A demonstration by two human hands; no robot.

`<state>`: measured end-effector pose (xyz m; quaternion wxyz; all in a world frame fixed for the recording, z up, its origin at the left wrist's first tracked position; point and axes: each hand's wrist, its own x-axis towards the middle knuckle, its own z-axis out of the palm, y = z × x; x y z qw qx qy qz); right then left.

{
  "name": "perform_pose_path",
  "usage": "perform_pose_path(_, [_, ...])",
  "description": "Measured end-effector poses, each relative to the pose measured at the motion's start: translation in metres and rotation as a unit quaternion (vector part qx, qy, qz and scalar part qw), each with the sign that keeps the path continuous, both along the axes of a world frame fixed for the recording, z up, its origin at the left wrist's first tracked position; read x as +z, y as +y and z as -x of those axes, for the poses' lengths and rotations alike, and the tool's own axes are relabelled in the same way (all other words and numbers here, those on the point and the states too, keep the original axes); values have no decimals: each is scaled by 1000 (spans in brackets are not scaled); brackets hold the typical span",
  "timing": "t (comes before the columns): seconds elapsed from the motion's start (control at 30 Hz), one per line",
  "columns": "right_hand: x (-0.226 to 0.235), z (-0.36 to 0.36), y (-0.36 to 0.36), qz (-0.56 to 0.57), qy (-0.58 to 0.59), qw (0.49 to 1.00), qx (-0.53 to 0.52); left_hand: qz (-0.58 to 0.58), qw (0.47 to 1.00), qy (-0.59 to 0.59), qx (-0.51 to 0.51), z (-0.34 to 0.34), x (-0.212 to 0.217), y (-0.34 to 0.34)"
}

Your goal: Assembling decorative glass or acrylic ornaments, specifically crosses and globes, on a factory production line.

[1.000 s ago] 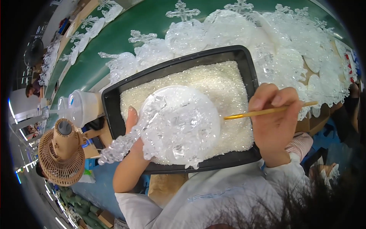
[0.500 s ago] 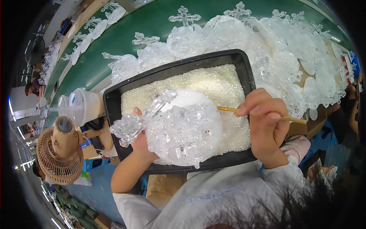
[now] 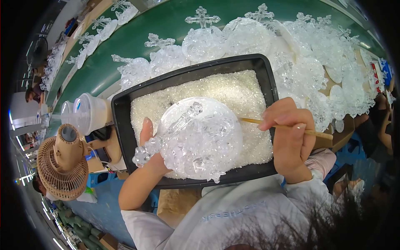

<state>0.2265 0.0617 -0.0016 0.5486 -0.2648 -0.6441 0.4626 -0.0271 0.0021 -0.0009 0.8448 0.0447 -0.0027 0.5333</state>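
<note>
My left hand (image 3: 157, 164) holds a round white disc ornament (image 3: 204, 146) from its left side, thumb up at the edge. Clear, faceted relief covers the disc, and a transparent cross (image 3: 146, 152) juts out over the wrist side. Most of the left fingers are hidden beneath it. In my right hand (image 3: 291, 137) is a thin brush (image 3: 318, 134) with a wooden handle, pinched between thumb and fingers. Its front end reaches the disc's right edge; the bristles cannot be made out. Both hands are over a black tray (image 3: 191, 68) of glittering whitish granules (image 3: 246, 85).
Several similar clear ornaments (image 3: 204, 43) crowd the green table (image 3: 162, 21) behind the tray and to its right. Lidded plastic tubs (image 3: 92, 113) and a beige fan (image 3: 63, 166) stand at the left. Another person (image 3: 35, 93) is at the far left.
The ornament has tilted and turned in my left hand, so its cross has swung and looks foreshortened. My left thumb shows more. The brush stays near the disc's right edge.
</note>
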Motion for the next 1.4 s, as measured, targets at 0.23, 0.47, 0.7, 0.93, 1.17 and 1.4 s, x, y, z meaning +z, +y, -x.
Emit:
perform_pose_path(0.23, [42,-8,-19,-61,-46,997,-9,62,997,43,2,20,-27,-12])
perform_pose_path(0.47, [77,15,-9,-210,-283,936,26,-12,995,93,-14,17,-36,-10])
perform_pose_path(0.7, [66,17,-16,-265,-326,907,-25,-79,898,431,43,27,-36,-12])
perform_pose_path(0.93, [100,-38,-4,-312,-285,885,-193,-97,834,539,71,20,-17,7])
perform_pose_path(1.17, [153,-231,107,-230,-295,734,-566,-267,671,690,-36,83,-94,6])
perform_pose_path(1.4, [152,-426,252,20,-332,697,-636,-153,671,725,29,13,-39,52])
